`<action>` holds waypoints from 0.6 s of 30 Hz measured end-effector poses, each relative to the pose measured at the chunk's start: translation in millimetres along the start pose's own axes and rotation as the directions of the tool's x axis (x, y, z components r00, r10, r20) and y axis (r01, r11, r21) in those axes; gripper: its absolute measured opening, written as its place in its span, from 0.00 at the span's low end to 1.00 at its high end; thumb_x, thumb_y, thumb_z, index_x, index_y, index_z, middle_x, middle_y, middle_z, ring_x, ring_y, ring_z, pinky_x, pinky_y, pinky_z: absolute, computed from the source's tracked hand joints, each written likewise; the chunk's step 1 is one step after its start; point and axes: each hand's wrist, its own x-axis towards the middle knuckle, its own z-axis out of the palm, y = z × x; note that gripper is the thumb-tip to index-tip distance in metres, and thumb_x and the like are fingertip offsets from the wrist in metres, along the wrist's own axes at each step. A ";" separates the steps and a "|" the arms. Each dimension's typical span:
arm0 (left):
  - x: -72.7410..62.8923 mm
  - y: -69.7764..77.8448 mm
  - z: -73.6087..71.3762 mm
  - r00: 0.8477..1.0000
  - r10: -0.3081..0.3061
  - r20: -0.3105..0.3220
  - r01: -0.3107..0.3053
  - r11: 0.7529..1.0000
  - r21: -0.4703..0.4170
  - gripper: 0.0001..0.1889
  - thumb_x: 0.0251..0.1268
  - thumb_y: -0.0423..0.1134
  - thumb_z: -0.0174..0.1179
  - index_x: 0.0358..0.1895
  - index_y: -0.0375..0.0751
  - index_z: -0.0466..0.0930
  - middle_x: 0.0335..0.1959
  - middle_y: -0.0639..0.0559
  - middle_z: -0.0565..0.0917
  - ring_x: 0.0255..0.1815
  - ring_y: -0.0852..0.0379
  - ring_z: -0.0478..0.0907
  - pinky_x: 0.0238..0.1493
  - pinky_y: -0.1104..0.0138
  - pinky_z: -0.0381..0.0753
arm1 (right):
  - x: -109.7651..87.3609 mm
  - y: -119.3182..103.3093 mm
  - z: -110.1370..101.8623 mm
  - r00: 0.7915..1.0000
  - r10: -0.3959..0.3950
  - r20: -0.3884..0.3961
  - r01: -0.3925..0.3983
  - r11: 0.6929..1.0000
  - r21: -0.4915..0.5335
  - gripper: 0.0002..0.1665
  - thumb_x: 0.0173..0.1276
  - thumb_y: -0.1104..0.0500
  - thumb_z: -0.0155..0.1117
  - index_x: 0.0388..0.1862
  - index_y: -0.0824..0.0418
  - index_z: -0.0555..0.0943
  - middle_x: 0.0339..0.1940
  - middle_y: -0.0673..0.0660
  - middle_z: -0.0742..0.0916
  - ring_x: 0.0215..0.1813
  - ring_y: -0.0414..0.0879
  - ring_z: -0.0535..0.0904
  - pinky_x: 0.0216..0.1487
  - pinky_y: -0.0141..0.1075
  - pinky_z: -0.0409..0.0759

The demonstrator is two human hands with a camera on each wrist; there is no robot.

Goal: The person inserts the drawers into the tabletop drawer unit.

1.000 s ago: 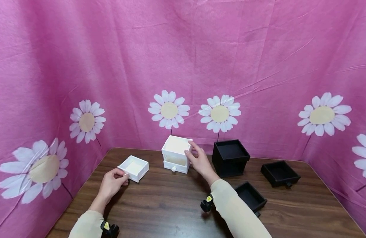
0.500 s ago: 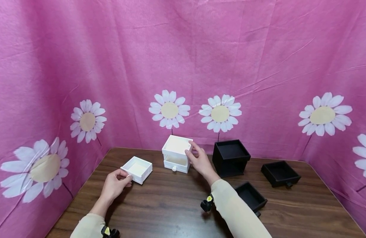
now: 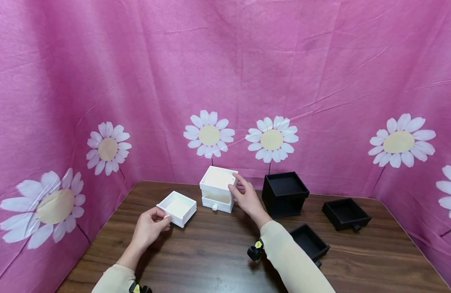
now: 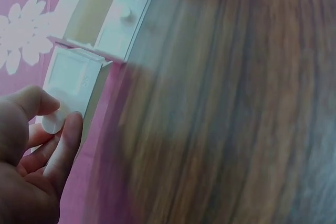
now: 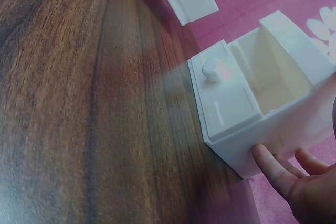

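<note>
My left hand point(image 3: 149, 228) pinches the round knob point(image 4: 53, 121) of a small white drawer point(image 3: 178, 206) between thumb and fingers. It looks to be just above the tabletop, left of a white drawer cabinet point(image 3: 219, 180). My right hand point(image 3: 247, 200) grips the cabinet at its upper right edge, and its fingers point(image 5: 273, 169) rest against the side wall. A lower drawer point(image 5: 224, 95) with a knob sits inside the cabinet. The upper slot point(image 5: 268, 72) is open and vacant. Part of my right hand lies outside the right wrist view.
A black cabinet point(image 3: 285, 193) with a vacant slot stands right of the white one. Two black drawers lie loose: one point(image 3: 346, 213) at far right, another point(image 3: 309, 242) partly behind my right sleeve. Pink flowered cloth point(image 3: 225, 73) hangs around the wooden table point(image 3: 211, 260).
My left hand has carried the white drawer to the right, nearer the white cabinet. My right hand and the cabinet have stayed in place.
</note>
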 end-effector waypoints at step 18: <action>-9.3 9.1 21.6 1.000 0.013 0.019 -0.012 1.000 -0.023 0.06 0.62 0.22 0.70 0.34 0.25 0.81 0.32 0.45 0.86 0.24 0.61 0.86 0.31 0.65 0.90 | -0.5 -1.0 0.4 1.000 -0.001 0.002 0.001 1.000 0.007 0.33 0.83 0.52 0.65 0.83 0.54 0.71 0.70 0.73 0.76 0.62 0.68 0.86 0.49 0.47 0.92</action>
